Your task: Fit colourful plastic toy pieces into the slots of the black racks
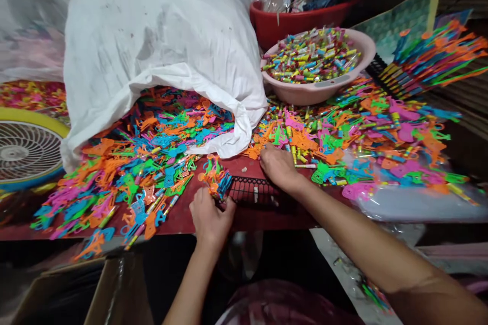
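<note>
My left hand [211,216] is closed around the left end of a black slotted rack [251,190] lying on the red table. At that end, a tight bunch of small orange, blue and green plastic toys [215,177] sticks up above my fingers. Beyond the bunch, the rack's slots stretch out bare to the right. My right hand [279,166] is just past the rack's far right side, fingers curled at the edge of a loose heap of colourful plastic toys [301,137]. Its fingertips are partly hidden, so whatever they pinch does not show clearly.
A big white sack [163,25] spills more toys [152,147] on the left. Behind, a pink basin [320,92] holds small wrapped tubes, near a red basin [263,23]. A filled rack [396,78] leans at right. A fan [30,147] stands left, a cardboard box [91,289] below.
</note>
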The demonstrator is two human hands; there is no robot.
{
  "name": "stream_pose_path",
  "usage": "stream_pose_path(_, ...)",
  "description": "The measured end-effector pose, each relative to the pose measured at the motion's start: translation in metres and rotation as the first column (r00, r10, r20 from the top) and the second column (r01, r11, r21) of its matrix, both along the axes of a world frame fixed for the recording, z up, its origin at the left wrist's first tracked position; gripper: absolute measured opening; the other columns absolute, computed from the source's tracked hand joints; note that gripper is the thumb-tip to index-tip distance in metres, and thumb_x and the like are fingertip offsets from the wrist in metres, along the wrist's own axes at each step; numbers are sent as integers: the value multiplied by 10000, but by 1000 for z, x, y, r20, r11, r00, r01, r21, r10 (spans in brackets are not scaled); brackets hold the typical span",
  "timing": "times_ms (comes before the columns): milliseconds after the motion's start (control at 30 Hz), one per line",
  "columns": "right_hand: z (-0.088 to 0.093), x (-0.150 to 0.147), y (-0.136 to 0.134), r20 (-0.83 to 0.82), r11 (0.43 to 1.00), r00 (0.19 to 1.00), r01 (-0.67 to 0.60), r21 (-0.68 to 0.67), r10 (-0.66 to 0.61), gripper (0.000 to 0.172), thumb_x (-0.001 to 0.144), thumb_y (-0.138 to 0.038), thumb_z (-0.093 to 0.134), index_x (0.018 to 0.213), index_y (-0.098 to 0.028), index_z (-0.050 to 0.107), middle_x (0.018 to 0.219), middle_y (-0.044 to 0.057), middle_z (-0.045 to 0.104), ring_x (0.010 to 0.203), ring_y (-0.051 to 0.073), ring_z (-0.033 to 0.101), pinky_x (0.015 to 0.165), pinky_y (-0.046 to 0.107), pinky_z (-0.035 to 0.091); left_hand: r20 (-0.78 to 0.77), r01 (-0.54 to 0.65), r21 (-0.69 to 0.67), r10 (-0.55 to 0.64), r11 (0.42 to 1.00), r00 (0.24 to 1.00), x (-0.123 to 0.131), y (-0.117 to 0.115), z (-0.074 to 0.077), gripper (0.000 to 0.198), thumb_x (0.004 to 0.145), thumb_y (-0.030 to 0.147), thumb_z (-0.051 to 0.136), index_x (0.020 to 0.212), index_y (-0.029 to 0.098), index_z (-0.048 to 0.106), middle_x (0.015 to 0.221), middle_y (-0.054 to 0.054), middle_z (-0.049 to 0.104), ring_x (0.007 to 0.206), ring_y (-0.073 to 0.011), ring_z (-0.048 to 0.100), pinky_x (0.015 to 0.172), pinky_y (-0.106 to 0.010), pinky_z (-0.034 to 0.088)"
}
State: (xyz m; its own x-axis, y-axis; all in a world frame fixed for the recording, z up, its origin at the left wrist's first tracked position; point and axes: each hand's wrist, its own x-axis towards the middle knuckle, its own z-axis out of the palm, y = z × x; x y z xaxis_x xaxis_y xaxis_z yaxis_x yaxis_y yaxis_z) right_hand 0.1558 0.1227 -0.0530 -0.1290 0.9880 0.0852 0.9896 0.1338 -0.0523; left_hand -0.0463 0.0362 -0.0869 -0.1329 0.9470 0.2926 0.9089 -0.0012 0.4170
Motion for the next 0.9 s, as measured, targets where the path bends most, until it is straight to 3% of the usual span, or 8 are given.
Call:
stream_pose_path(233, 3, 25, -6, -73, 999, 997, -29, -19, 28, 166, 873, -169, 515, 941, -144, 664, 980, 119, 646, 787, 209, 611, 619, 296, 334, 243, 14, 108, -40, 994, 969, -28, 7, -17, 160, 747, 285, 618, 836, 208, 509, 784, -13, 547, 737, -196, 552, 668, -312, 434)
stream_pose_path(400, 0, 41, -10, -412, 987, 897, -158, 34, 158, 51, 782, -179, 575, 818, -175, 612, 812, 28, 597, 720, 156, 531, 632, 256, 333, 398, 34, 68, -58, 997, 916, -36, 9, -22, 147, 767, 274, 601, 886, 202, 555, 753, 15, 569, 604, -142, 510, 580, -265, 412)
stream_pose_path(500, -3, 41, -12, -526, 975, 830, -223, -8, 185, 27, 773, -179, 562, 777, -176, 589, 760, 9, 574, 688, 145, 518, 621, 246, 337, 417, 73, 104, -110, 992, 902, -39, 11, -25, 138, 791, 267, 596, 907, 196, 581, 824, -7, 610, 698, -158, 567, 650, -274, 453)
stream_pose_path(567, -2, 41, -14, -458, 979, 873, -203, -25, 169, 51, 779, -164, 547, 795, -175, 594, 785, 18, 585, 687, 146, 517, 611, 250, 322, 391, 88, 133, -134, 987, 911, -40, 11, -26, 137, 806, 269, 600, 922, 197, 590, 863, -18, 619, 780, -176, 591, 715, -292, 469)
stream_pose_path(667, 4, 45, -20, -185, 994, 977, -105, -8, 102, 110, 803, -151, 530, 869, -173, 614, 888, 56, 620, 704, 162, 530, 592, 269, 282, 338, 91, 152, -138, 984, 931, -40, 10, -27, 120, 829, 280, 602, 921, 206, 587, 877, -20, 610, 841, -195, 583, 757, -315, 469)
stream_pose_path(767, 12, 55, -26, 48, 999, 998, -42, 34, 41, 142, 817, -136, 518, 909, -163, 622, 950, 102, 632, 747, 192, 560, 580, 288, 257, 276, 58, 145, -97, 988, 956, -38, 8, -25, 79, 831, 279, 607, 846, 212, 569, 832, -26, 578, 874, -224, 557, 761, -338, 458)
stream_pose_path(833, 16, 62, -28, 43, 996, 998, -39, 80, 36, 147, 809, -118, 513, 895, -159, 625, 925, 108, 632, 757, 201, 568, 588, 290, 275, 246, 42, 140, -76, 989, 966, -36, 8, -23, 82, 829, 271, 605, 805, 215, 548, 796, -29, 556, 869, -237, 541, 748, -347, 450)
stream_pose_path(900, 17, 63, -29, -133, 989, 985, -90, 118, 106, 118, 813, -136, 520, 852, -163, 629, 865, 89, 631, 746, 194, 566, 612, 283, 321, 221, 38, 134, -67, 990, 973, -35, 9, -23, 88, 830, 260, 597, 789, 219, 531, 771, -30, 540, 847, -242, 529, 738, -354, 443)
